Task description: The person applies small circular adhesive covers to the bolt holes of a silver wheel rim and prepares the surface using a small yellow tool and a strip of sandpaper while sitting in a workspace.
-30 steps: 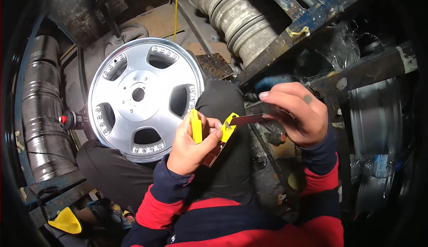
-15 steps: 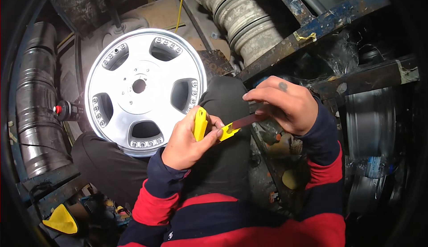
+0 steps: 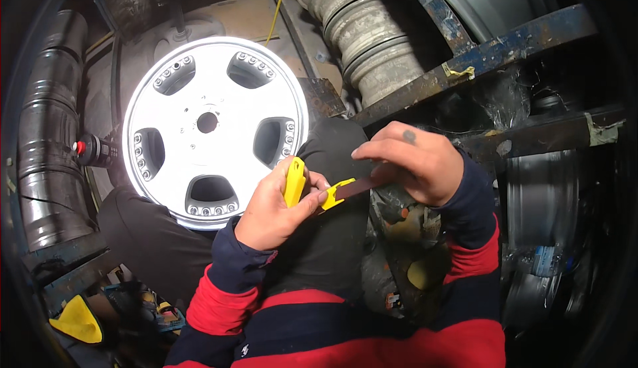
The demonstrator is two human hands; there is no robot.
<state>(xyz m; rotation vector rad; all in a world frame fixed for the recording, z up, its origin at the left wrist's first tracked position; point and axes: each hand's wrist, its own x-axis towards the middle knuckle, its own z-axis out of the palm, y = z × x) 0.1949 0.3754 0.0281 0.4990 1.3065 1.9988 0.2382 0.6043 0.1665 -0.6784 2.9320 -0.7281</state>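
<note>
the left hand (image 3: 269,212) sits at about six o'clock of centre, fingers curled shut around a yellow utility knife (image 3: 294,182), thumb laid along its side so the body stays steady. at three o'clock of it the right hand (image 3: 412,162) pinches a thin dark strip (image 3: 359,186) between thumb and fingers – the strip runs back to the knife's yellow nose (image 3: 334,194), so it looks like a blade being held at the slot, though the exact seating is hard to tell. both hands work close over the lap, above the dark trousers (image 3: 325,235), probably to keep the small parts braced and in good light. at ten o'clock a white alloy wheel (image 3: 212,128) leans against the left knee, face up and within easy reach. a ribbed grey cylinder (image 3: 365,42) stands at one o'clock – well apart from the hands.
</note>
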